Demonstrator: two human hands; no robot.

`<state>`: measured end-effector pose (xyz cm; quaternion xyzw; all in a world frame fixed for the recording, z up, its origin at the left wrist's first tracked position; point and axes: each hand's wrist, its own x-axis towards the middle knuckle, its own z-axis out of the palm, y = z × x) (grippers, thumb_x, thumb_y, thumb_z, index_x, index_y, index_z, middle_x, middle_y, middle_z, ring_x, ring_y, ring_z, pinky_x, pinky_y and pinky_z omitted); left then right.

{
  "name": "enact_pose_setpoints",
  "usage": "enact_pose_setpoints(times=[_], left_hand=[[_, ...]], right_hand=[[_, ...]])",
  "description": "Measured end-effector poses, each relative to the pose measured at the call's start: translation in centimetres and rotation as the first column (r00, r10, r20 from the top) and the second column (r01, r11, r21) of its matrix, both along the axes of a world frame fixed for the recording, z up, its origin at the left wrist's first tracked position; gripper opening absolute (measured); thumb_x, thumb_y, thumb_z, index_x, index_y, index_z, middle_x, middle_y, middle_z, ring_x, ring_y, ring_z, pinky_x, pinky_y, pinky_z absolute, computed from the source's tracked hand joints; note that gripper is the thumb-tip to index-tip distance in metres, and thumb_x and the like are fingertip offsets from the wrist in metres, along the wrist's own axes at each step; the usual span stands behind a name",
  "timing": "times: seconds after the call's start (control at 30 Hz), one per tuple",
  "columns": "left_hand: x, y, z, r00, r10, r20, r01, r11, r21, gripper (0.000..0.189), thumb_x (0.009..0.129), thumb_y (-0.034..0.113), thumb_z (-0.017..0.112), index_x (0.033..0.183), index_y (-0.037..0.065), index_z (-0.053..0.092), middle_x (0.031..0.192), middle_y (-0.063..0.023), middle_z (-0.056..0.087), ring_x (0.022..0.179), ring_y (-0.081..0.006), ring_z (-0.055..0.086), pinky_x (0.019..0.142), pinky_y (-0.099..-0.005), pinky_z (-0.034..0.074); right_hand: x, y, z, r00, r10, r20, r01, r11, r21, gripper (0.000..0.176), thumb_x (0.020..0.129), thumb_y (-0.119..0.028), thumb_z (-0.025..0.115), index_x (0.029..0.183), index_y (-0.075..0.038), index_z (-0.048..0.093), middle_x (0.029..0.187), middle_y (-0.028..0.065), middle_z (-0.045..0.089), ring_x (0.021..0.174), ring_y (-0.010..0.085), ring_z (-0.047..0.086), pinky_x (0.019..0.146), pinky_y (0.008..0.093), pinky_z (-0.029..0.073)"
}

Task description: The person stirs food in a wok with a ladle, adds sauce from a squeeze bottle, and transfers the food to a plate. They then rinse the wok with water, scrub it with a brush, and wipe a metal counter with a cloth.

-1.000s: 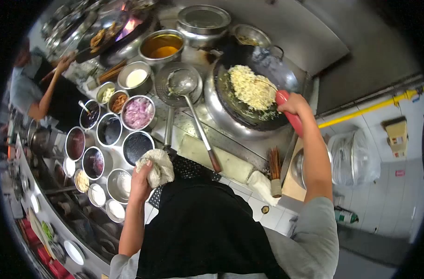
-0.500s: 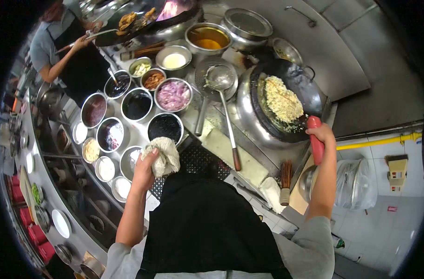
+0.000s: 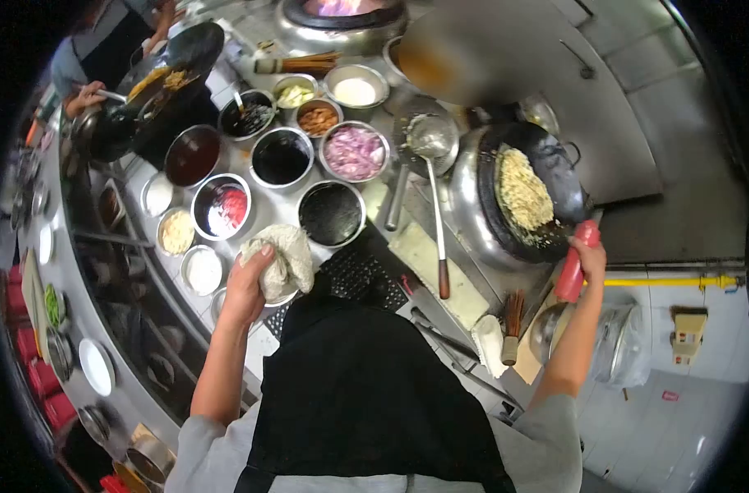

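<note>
My left hand [image 3: 245, 287] is closed on a bunched beige cloth [image 3: 280, 255], just in front of the bowl of dark liquid [image 3: 332, 214]. At the right, my right hand [image 3: 590, 261] is wrapped round the red handle [image 3: 578, 271] of the wok [image 3: 559, 177]. Yellow egg-like food with pale bits [image 3: 524, 191] lies in that wok, which rests on a round steel burner stand [image 3: 476, 193]. A ladle [image 3: 437, 197] lies on a round strainer [image 3: 411, 148] left of the wok.
Steel bowls of sauces and chopped onion [image 3: 355, 151] cover the counter on the left. A bamboo brush [image 3: 513, 329] lies near my right arm. Flames [image 3: 342, 6] burn in the far stove. Another person's hand [image 3: 85, 99] holds a second wok [image 3: 195, 57] at upper left.
The view has shifted, so the counter and wok sit further right. The other person's wok has moved off the flames to the left. Both my hands keep their holds.
</note>
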<state>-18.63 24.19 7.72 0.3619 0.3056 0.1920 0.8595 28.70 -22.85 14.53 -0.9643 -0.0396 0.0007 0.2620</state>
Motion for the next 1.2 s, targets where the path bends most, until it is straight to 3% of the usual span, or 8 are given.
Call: enact_pose_setpoints(times=[0.17, 0.33, 0.47, 0.53, 0.7, 0.9, 1.1, 1.2], left_hand=[[-1.8, 1.5, 0.1, 0.998, 0.061, 0.027, -0.061, 0.998, 0.018, 0.032, 0.087, 0.019, 0.055, 0.112, -0.001, 0.052, 0.098, -0.0089, 0.062, 0.085, -0.0164, 0.062, 0.076, -0.0302, 0.050], [-5.4, 4.1, 0.7, 0.969, 0.225, 0.103, -0.232, 0.970, 0.072, 0.035, 0.086, 0.019, 0.056, 0.113, -0.003, 0.051, 0.101, -0.0102, 0.062, 0.091, -0.0178, 0.061, 0.079, -0.0306, 0.050], [-8.9, 4.8, 1.1, 0.909, 0.394, 0.138, -0.406, 0.911, 0.077, 0.041, 0.087, 0.021, 0.057, 0.118, -0.003, 0.047, 0.106, -0.0119, 0.060, 0.094, -0.0191, 0.061, 0.082, -0.0323, 0.050], [-10.1, 4.2, 1.1, 0.888, 0.439, 0.137, -0.450, 0.892, 0.054, 0.043, 0.087, 0.023, 0.057, 0.119, -0.003, 0.046, 0.108, -0.0117, 0.059, 0.096, -0.0196, 0.061, 0.084, -0.0334, 0.050], [-11.6, 0.9, 0.6, 0.859, 0.501, 0.106, -0.503, 0.864, -0.015, 0.047, 0.086, 0.024, 0.059, 0.122, -0.002, 0.045, 0.112, -0.0125, 0.058, 0.100, -0.0210, 0.059, 0.087, -0.0338, 0.048], [-13.0, -1.2, -0.1, 0.846, 0.528, 0.079, -0.526, 0.849, -0.036, 0.046, 0.083, 0.015, 0.059, 0.122, -0.004, 0.045, 0.115, -0.0134, 0.058, 0.103, -0.0222, 0.058, 0.090, -0.0344, 0.047], [-10.6, -1.1, 1.6, 0.890, 0.439, -0.123, -0.436, 0.898, 0.057, 0.047, 0.077, 0.005, 0.058, 0.120, -0.006, 0.045, 0.108, -0.0117, 0.057, 0.098, -0.0214, 0.058, 0.088, -0.0332, 0.046], [-7.5, -0.9, 1.8, 0.935, 0.311, -0.170, -0.304, 0.950, 0.068, 0.047, 0.077, 0.006, 0.059, 0.120, -0.005, 0.045, 0.108, -0.0123, 0.057, 0.097, -0.0220, 0.058, 0.087, -0.0344, 0.046]], right_hand=[[-6.2, 8.7, 3.3, 0.914, 0.163, 0.371, -0.320, 0.851, 0.416, 0.048, 0.074, -0.015, 0.072, 0.114, 0.000, 0.052, 0.103, 0.0103, 0.059, 0.091, 0.0178, 0.057, 0.085, 0.0307, 0.044], [-12.7, 19.7, 2.6, 0.875, 0.440, 0.202, -0.419, 0.480, 0.771, 0.055, 0.078, -0.008, 0.066, 0.126, 0.000, 0.040, 0.117, 0.0172, 0.054, 0.106, 0.0265, 0.054, 0.094, 0.0399, 0.043], [-19.5, 31.3, 0.9, 0.656, 0.743, 0.131, -0.502, 0.300, 0.811, 0.056, 0.069, -0.018, 0.069, 0.118, -0.003, 0.046, 0.111, 0.0177, 0.057, 0.103, 0.0272, 0.056, 0.090, 0.0400, 0.045], [-22.7, 36.6, -0.5, 0.524, 0.850, 0.050, -0.478, 0.245, 0.844, 0.050, 0.068, -0.007, 0.073, 0.113, -0.004, 0.051, 0.109, 0.0091, 0.061, 0.098, 0.0210, 0.059, 0.092, 0.0361, 0.044], [-28.2, 45.2, -8.8, 0.346, 0.902, 0.259, -0.588, -0.007, 0.809, 0.062, 0.063, -0.012, 0.082, 0.113, -0.007, 0.046, 0.106, 0.0078, 0.059, 0.098, 0.0173, 0.057, 0.088, 0.0322, 0.044], [-30.4, 48.1, -13.3, 0.360, 0.910, 0.204, -0.683, 0.109, 0.722, 0.059, 0.061, -0.012, 0.083, 0.110, -0.007, 0.051, 0.103, 0.0064, 0.059, 0.096, 0.0156, 0.057, 0.086, 0.0291, 0.045], [-30.6, 47.9, -15.4, 0.431, 0.887, 0.163, -0.798, 0.291, 0.528, 0.069, 0.053, -0.016, 0.084, 0.111, -0.002, 0.051, 0.111, 0.0157, 0.049, 0.105, 0.0316, 0.051, 0.090, 0.0366, 0.043], [-29.0, 44.6, -12.2, 0.513, 0.795, 0.324, -0.797, 0.300, 0.525, 0.064, 0.065, -0.025, 0.077, 0.118, -0.002, 0.049, 0.118, 0.0169, 0.046, 0.108, 0.0320, 0.049, 0.094, 0.0372, 0.039]])
